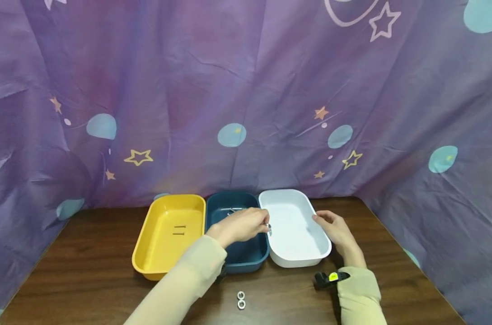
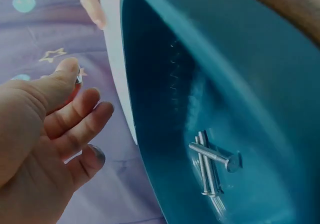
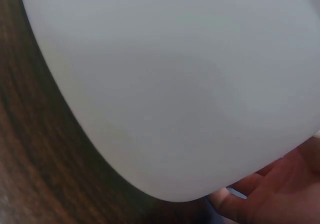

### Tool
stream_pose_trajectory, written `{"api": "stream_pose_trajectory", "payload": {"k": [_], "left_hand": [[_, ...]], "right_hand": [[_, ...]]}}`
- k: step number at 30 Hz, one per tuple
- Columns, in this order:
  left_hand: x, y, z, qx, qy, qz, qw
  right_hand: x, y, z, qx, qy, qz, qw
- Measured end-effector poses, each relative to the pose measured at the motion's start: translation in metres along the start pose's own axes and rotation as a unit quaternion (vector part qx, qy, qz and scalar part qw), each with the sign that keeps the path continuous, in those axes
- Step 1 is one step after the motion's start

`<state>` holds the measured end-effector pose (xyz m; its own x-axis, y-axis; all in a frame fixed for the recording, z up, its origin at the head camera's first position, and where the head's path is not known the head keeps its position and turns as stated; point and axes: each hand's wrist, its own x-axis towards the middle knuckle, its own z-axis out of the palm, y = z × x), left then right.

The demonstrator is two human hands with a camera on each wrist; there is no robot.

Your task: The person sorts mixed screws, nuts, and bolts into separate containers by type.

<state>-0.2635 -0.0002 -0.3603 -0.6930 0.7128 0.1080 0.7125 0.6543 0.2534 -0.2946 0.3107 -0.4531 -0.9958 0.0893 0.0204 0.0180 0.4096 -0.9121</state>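
Observation:
Over the right edge of the dark blue bin (image 1: 246, 267), beside the white bin, my left hand (image 1: 241, 224) pinches a small shiny metal piece (image 1: 269, 226) between thumb and fingertips. In the left wrist view its other fingers are loosely bent, and the metal piece (image 2: 79, 77) is mostly hidden by the thumb; I cannot tell its exact kind. My right hand (image 1: 338, 232) holds the right rim of the white bin (image 1: 294, 225), its fingers also showing against the wall in the right wrist view. Several flat-headed metal pins (image 2: 212, 156) lie inside the blue bin.
A yellow bin (image 1: 164, 253) stands left of the blue one, with two thin metal nails (image 1: 179, 230) in it. Two silver rings (image 1: 241, 299) lie on the brown wooden table (image 1: 286, 298) in front of the bins. A purple patterned cloth (image 1: 197, 99) hangs behind.

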Motion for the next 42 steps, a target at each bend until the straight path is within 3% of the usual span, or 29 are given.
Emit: {"api": "stream_pose_trajectory", "payload": {"k": [5, 11, 18, 25, 30, 35, 42], "left_hand": [[0.023, 0.009, 0.001, 0.016, -0.017, -0.016, 0.9996], [0.048, 0.008, 0.001, 0.033, -0.013, -0.024, 0.9991], [0.072, -0.002, 0.009, 0.005, -0.019, -0.041, 0.999], [0.086, -0.008, 0.015, -0.017, -0.017, -0.056, 0.9981], [0.087, -0.006, 0.013, -0.022, -0.009, -0.067, 0.9975], [0.071, -0.008, -0.001, -0.047, -0.01, -0.089, 0.9949], [0.042, -0.008, -0.02, -0.034, -0.01, -0.066, 0.9972]], "right_hand": [[-0.006, 0.001, -0.005, -0.004, 0.004, 0.005, 1.0], [-0.006, 0.0, -0.002, 0.021, 0.004, 0.002, 0.9998], [-0.004, 0.0, -0.002, 0.019, 0.009, 0.003, 0.9998], [0.0, 0.0, 0.0, 0.01, 0.007, 0.006, 0.9999], [0.001, 0.001, -0.001, 0.01, 0.004, 0.006, 0.9999], [0.0, 0.002, 0.001, 0.012, 0.007, 0.0, 0.9999], [0.002, 0.002, 0.004, 0.009, -0.002, -0.003, 0.9999]]}}
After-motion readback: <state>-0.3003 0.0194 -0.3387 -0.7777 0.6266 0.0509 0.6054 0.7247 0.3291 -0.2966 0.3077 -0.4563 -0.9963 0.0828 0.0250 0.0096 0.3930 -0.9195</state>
